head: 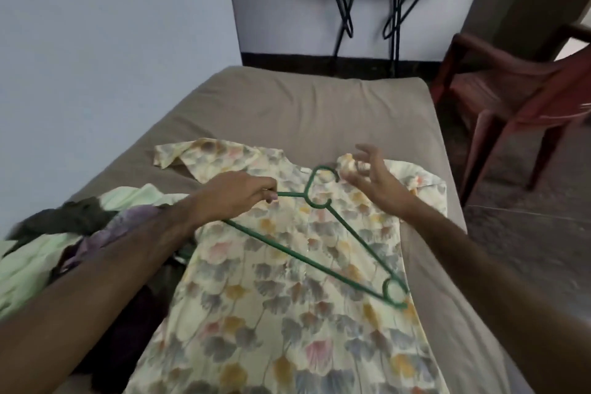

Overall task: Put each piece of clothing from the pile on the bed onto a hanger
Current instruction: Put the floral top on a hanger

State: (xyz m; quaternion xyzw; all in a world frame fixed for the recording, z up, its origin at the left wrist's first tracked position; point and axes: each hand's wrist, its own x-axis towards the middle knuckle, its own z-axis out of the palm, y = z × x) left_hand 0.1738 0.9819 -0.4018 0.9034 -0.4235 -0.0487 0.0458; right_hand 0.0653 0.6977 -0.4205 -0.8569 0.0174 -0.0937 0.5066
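Floral dress (287,313) lies spread on the bed (303,105); my left hand (233,195) pinches the green hanger (319,261) above it, my right hand (371,176) hovers loosely open.

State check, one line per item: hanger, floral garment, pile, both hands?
green hanger: lying on top of the garment, not yet inside it, one end gripped
floral garment: spread flat on the bed, unhung
clothes pile: heaped at left, unhung
left hand: grips the hanger
right hand: fingers spread at the collar, holding nothing
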